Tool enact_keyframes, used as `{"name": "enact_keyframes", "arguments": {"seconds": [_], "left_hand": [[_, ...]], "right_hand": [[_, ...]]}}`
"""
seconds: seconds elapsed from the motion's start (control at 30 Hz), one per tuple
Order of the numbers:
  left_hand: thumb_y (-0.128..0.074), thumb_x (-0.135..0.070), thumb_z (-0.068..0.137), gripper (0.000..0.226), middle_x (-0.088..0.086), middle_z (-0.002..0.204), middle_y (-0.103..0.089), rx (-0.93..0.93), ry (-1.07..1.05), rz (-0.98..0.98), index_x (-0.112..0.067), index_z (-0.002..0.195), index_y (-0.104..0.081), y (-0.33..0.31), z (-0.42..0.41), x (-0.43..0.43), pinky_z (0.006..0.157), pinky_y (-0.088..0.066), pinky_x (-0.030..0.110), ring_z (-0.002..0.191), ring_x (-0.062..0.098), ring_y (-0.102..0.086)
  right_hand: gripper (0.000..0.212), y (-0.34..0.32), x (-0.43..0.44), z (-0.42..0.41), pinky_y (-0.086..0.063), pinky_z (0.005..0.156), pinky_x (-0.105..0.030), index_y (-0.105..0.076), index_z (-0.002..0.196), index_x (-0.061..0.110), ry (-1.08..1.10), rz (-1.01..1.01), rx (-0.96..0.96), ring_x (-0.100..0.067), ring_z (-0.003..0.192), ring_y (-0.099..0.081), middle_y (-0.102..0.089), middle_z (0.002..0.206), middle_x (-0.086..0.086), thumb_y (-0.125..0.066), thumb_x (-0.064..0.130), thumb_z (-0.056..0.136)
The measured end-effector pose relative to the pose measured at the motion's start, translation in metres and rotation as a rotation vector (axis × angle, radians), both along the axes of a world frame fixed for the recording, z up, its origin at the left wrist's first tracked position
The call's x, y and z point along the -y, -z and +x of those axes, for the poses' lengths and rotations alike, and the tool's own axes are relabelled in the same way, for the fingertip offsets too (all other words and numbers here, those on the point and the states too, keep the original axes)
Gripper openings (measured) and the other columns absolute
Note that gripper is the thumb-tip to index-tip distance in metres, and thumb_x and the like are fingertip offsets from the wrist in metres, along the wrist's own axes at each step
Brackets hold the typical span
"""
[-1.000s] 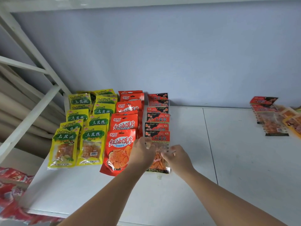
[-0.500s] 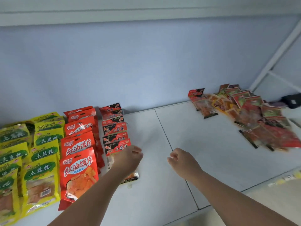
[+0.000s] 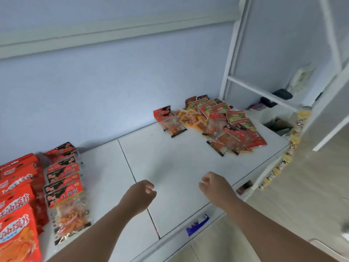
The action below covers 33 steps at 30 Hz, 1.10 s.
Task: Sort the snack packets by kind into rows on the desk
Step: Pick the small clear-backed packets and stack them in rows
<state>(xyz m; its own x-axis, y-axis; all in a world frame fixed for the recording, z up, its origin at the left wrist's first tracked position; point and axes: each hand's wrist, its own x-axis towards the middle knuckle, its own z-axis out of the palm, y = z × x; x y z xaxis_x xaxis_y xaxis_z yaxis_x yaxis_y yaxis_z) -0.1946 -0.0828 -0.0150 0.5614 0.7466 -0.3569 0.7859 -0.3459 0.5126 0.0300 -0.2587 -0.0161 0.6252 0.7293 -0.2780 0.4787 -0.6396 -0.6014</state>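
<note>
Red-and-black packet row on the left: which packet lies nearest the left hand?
The frontmost packet, its clear window showing orange strips. It sits closest to the left hand, while the other packets overlap one another behind it, farther back.

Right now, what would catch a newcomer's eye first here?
A jumbled pile of packets lies at the far right of the desk. Neat red rows line its left side. The left hand and right hand hover between them, curled, holding nothing.
</note>
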Motion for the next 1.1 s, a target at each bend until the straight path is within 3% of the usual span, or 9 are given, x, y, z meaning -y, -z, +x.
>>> {"name": "enact_keyframes", "arguments": {"seconds": [0.17,0.27,0.43,0.63,0.7,0.77,0.9,1.03,1.1], "left_hand": [[-0.062,-0.034,0.093,0.022,-0.017,0.101,-0.065,-0.004,-0.021,-0.026,-0.031,0.115,-0.066,0.009,0.042,0.047,0.080,-0.046,0.023,0.096,0.007,-0.062],[-0.063,-0.031,0.093,0.018,-0.010,0.107,-0.071,0.010,-0.041,-0.042,-0.029,0.111,-0.068,0.015,0.060,0.068,0.086,-0.050,0.025,0.101,0.010,-0.065],[-0.066,-0.030,0.094,0.018,-0.009,0.109,-0.070,0.038,-0.050,-0.071,-0.027,0.111,-0.069,0.016,0.089,0.088,0.086,-0.046,0.025,0.105,0.010,-0.065],[-0.066,-0.030,0.093,0.021,-0.008,0.110,-0.070,0.071,-0.086,-0.093,-0.024,0.113,-0.069,0.008,0.117,0.068,0.083,-0.044,0.024,0.104,0.011,-0.065],[-0.067,-0.027,0.093,0.019,-0.007,0.107,-0.070,0.093,-0.112,-0.118,-0.023,0.111,-0.070,0.004,0.126,0.056,0.079,-0.043,0.023,0.099,0.012,-0.065],[-0.065,-0.023,0.091,0.007,-0.007,0.091,-0.064,0.127,-0.123,-0.138,-0.028,0.095,-0.067,-0.001,0.136,0.042,0.072,-0.039,0.023,0.080,0.015,-0.059],[-0.055,-0.017,0.084,0.024,0.001,0.069,-0.036,0.190,-0.139,-0.172,-0.018,0.068,-0.038,-0.012,0.158,0.012,0.058,-0.023,0.028,0.063,0.016,-0.032],[-0.053,-0.015,0.083,0.025,0.006,0.071,-0.033,0.225,-0.145,-0.205,-0.007,0.068,-0.035,-0.008,0.180,-0.018,0.058,-0.020,0.030,0.063,0.021,-0.026],[-0.056,-0.016,0.085,0.021,0.009,0.072,-0.043,0.258,-0.179,-0.241,-0.003,0.069,-0.051,-0.002,0.189,-0.037,0.058,-0.026,0.027,0.062,0.032,-0.035]], "right_hand": [[0.033,0.009,0.048,0.045,-0.041,0.074,-0.023,-0.061,0.121,0.020,0.068,-0.020,-0.020,-0.009,0.095,-0.056,-0.066,0.114,0.007,-0.058,0.039,0.095],[0.033,0.015,0.066,0.063,-0.040,0.065,-0.019,-0.063,0.120,0.019,0.136,0.019,-0.081,-0.008,0.093,-0.057,-0.062,0.102,0.011,-0.058,0.037,0.093],[0.032,0.019,0.082,0.076,-0.044,0.075,-0.023,-0.063,0.120,0.016,0.202,0.061,-0.185,-0.009,0.097,-0.060,-0.062,0.104,0.010,-0.060,0.034,0.094],[0.030,0.019,0.070,0.095,-0.043,0.072,-0.021,-0.064,0.119,0.015,0.232,0.078,-0.215,-0.010,0.097,-0.060,-0.065,0.110,0.006,-0.062,0.033,0.094],[0.030,0.017,0.062,0.103,-0.045,0.077,-0.026,-0.064,0.118,0.016,0.252,0.074,-0.215,-0.012,0.099,-0.061,-0.067,0.111,0.004,-0.062,0.034,0.094],[0.030,0.013,0.052,0.113,-0.046,0.078,-0.027,-0.065,0.118,0.015,0.268,0.068,-0.215,-0.013,0.099,-0.061,-0.066,0.109,0.005,-0.062,0.034,0.095],[0.032,0.001,0.024,0.138,-0.048,0.078,-0.029,-0.066,0.118,0.012,0.265,0.069,-0.217,-0.017,0.099,-0.065,-0.070,0.108,-0.001,-0.063,0.033,0.095],[0.033,-0.013,-0.019,0.160,-0.052,0.083,-0.039,-0.068,0.112,0.005,0.234,0.055,-0.168,-0.026,0.096,-0.066,-0.071,0.103,-0.011,-0.062,0.033,0.094],[0.033,-0.018,-0.045,0.165,-0.049,0.077,-0.032,-0.069,0.116,0.009,0.209,0.052,-0.136,-0.020,0.098,-0.066,-0.071,0.106,-0.004,-0.062,0.034,0.094]]}}
